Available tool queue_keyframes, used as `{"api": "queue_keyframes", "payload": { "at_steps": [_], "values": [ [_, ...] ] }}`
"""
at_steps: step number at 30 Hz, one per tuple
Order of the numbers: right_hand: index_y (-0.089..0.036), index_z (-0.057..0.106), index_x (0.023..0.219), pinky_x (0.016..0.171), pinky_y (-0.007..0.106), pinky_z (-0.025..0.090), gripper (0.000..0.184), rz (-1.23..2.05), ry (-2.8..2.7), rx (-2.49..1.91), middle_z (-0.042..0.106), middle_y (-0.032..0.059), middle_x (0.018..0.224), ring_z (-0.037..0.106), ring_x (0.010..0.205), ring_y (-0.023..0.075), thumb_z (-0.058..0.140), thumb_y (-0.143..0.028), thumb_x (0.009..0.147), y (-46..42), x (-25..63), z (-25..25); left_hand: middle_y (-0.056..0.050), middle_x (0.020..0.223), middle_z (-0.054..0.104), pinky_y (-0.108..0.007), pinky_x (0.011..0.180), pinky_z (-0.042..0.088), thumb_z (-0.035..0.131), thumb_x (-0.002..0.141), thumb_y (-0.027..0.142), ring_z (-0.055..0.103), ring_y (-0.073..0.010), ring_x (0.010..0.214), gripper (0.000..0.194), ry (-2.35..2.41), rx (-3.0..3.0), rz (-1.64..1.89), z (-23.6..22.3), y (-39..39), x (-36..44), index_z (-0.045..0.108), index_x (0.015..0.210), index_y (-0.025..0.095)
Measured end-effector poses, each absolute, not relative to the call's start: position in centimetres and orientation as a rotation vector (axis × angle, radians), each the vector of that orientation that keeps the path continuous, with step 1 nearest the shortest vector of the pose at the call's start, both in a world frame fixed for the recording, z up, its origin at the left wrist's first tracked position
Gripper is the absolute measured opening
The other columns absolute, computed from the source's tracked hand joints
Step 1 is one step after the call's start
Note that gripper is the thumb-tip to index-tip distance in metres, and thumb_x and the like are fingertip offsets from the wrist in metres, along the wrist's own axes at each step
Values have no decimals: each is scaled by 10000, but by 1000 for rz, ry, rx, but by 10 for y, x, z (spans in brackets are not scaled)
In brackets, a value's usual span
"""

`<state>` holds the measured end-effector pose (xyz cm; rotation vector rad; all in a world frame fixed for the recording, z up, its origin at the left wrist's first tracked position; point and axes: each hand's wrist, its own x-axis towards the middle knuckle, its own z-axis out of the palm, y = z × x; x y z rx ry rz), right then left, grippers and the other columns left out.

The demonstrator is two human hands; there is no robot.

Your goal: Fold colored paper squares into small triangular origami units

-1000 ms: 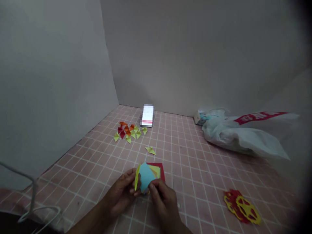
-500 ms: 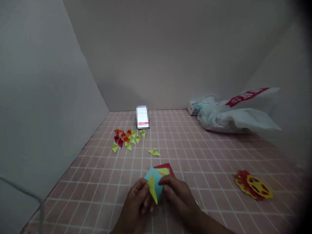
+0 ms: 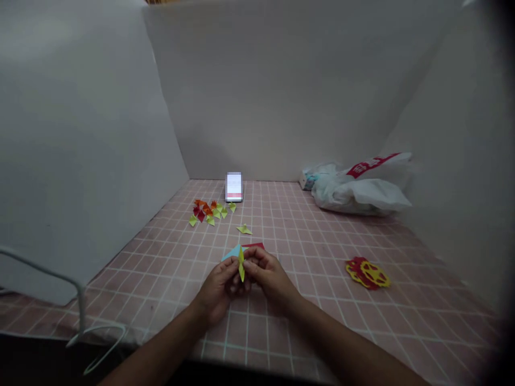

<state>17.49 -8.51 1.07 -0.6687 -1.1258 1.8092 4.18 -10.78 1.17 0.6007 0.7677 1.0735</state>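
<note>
My left hand and my right hand meet over the pink tiled surface. Both pinch a small yellow-green paper piece that stands on edge between their fingertips. Just behind the hands lies a stack of coloured paper squares, with a light blue sheet and a red sheet showing. A single folded yellow piece rests a little farther back.
A cluster of folded yellow, orange and red paper triangles lies at the back left. A phone leans on the back wall. A white plastic bag sits at the back right. A red and yellow paper cutout lies right.
The blue sheet has left my hands and lies with the stack behind them. The yellow-green piece now stands between both hands' fingertips. The camera has pulled back and tilted up.
</note>
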Motion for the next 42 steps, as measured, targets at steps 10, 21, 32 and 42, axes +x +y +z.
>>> {"api": "queue_keyframes", "payload": {
  "at_steps": [10,21,32,42],
  "values": [
    [-186,510,883,476,208,437,336,1709,-1112,-688,648,-25,613,556,444,89,699,-422,737,-70,179,9,30,523,515,-206,482,352,637,781,322,501,-100,475,243,748,793,1032,13,-83,44,486,672,166],
    [-183,525,900,473,220,459,301,1608,-1207,-724,636,-22,645,567,463,94,661,-418,771,-81,171,19,57,535,462,-209,462,365,654,775,357,488,-90,456,270,648,837,1066,7,-82,35,478,692,170],
    [-181,493,890,465,209,478,241,1649,-1196,-813,650,-13,653,575,453,82,644,-327,771,-81,169,31,38,533,491,-198,504,366,587,847,304,441,-72,471,174,585,798,1018,5,-78,32,538,764,159],
    [-171,508,883,480,192,454,230,1663,-1237,-801,636,-17,645,565,467,74,610,-356,791,-65,165,22,40,559,473,-160,458,329,650,792,273,471,-64,490,209,625,735,1100,4,-73,32,518,692,145]
  ]
}}
